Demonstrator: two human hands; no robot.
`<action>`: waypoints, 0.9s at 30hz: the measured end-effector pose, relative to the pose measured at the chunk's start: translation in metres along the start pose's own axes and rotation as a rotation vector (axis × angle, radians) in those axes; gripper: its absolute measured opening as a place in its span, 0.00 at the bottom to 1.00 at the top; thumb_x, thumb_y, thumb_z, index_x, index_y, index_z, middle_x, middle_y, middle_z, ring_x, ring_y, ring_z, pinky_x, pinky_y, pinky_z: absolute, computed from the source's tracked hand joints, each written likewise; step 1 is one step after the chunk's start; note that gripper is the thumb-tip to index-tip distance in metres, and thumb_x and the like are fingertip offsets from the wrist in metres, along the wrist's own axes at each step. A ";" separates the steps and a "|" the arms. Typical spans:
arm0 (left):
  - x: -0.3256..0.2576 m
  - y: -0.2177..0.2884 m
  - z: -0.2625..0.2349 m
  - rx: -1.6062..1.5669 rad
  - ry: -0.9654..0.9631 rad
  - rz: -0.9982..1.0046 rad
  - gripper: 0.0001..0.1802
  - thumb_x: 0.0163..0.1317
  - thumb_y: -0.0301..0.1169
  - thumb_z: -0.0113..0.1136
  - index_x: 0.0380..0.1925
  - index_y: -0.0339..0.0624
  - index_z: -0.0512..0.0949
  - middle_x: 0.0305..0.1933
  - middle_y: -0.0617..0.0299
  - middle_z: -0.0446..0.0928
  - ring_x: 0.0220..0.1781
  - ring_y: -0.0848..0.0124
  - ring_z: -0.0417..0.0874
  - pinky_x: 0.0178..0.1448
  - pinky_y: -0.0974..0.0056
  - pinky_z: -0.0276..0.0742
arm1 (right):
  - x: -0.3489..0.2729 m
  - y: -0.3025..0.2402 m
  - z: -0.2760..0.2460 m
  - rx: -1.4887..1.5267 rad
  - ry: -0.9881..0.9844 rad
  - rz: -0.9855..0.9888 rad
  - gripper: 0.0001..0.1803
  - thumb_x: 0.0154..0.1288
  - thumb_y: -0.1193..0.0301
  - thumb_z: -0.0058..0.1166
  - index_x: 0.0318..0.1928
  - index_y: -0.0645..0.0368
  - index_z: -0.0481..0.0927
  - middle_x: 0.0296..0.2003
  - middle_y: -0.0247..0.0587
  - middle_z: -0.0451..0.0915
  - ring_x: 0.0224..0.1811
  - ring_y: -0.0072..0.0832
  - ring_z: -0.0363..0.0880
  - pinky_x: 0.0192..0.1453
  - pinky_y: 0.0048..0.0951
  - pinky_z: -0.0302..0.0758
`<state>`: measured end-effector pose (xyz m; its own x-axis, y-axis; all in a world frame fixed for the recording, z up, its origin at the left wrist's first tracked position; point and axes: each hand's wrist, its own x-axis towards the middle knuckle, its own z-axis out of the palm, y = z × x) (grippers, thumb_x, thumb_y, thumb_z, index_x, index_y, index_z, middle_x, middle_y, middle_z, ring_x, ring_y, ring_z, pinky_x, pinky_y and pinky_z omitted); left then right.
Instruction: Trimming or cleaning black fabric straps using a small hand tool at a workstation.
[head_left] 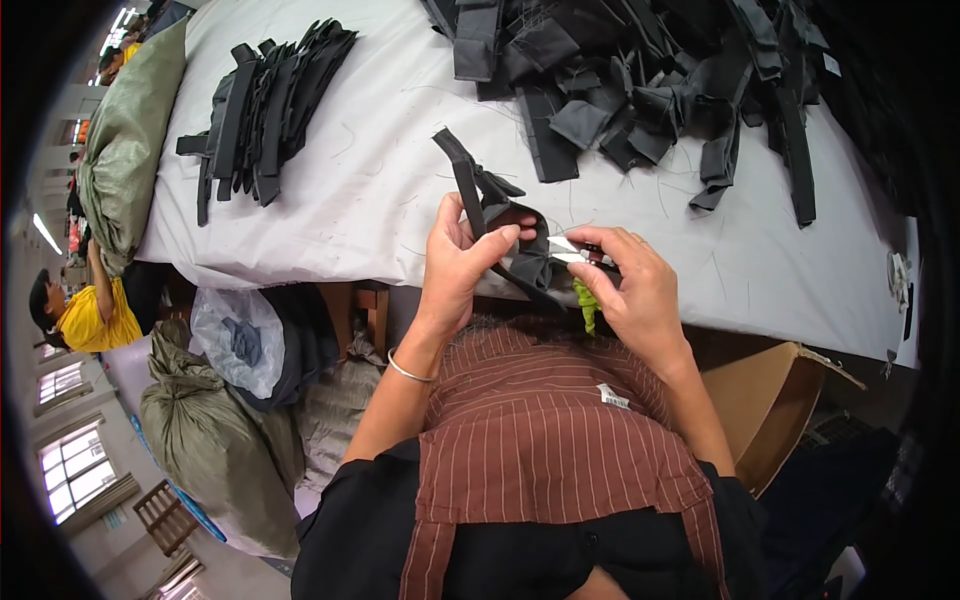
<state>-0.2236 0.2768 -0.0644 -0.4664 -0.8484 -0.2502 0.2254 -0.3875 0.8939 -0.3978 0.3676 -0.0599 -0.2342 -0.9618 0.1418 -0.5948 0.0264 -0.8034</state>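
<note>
The left hand (pixel 458 262) is closed on a black fabric strap piece (pixel 488 215), thumb pressed across its front and fingers behind, at the near edge of the white-covered table (pixel 380 180); the strap's long end rises up and to the left out of that pinch, while its folded, bulkier part hangs just to the right of the thumb, between the two hands; the right hand (pixel 632 285) is closed round small metal thread snips (pixel 567 250), whose bright blades point left and touch the lower folded part of the strap; a scrap of bright green material (pixel 586 306) hangs below the right hand's fingers; both hands hover over the table edge, above a brown striped apron (pixel 545 420) worn by the person; on the table, well apart to the upper left, lies a neat stack of black pieces (pixel 262 105); across the upper right sprawls a loose heap of black pieces (pixel 650 85); a cardboard box (pixel 770 400) sits below the table to the right; stuffed sacks (pixel 215 440) stand at the lower left.
</note>
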 end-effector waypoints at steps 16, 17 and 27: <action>0.017 -0.015 0.008 0.178 -0.008 0.064 0.19 0.61 0.22 0.59 0.50 0.34 0.63 0.47 0.46 0.79 0.49 0.65 0.82 0.58 0.63 0.77 | 0.007 0.018 0.005 -0.416 0.112 -0.284 0.07 0.52 0.69 0.63 0.34 0.48 0.82 0.24 0.27 0.73 0.28 0.28 0.71 0.31 0.30 0.64; 0.017 -0.015 0.008 0.182 -0.015 0.066 0.19 0.62 0.21 0.58 0.49 0.34 0.63 0.48 0.46 0.78 0.50 0.65 0.82 0.58 0.63 0.77 | 0.007 0.019 0.005 -0.415 0.110 -0.283 0.07 0.52 0.69 0.63 0.34 0.48 0.82 0.24 0.27 0.73 0.28 0.28 0.71 0.31 0.30 0.64; 0.019 -0.019 0.009 0.252 -0.036 0.084 0.18 0.62 0.21 0.57 0.48 0.36 0.62 0.48 0.45 0.79 0.51 0.66 0.81 0.58 0.64 0.76 | 0.015 0.019 -0.004 -0.471 0.036 -0.361 0.07 0.49 0.71 0.63 0.32 0.49 0.82 0.23 0.28 0.72 0.28 0.29 0.70 0.33 0.31 0.60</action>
<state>-0.2445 0.2718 -0.0827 -0.4867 -0.8584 -0.1621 0.0461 -0.2105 0.9765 -0.4159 0.3544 -0.0710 0.0255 -0.9229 0.3843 -0.9168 -0.1749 -0.3590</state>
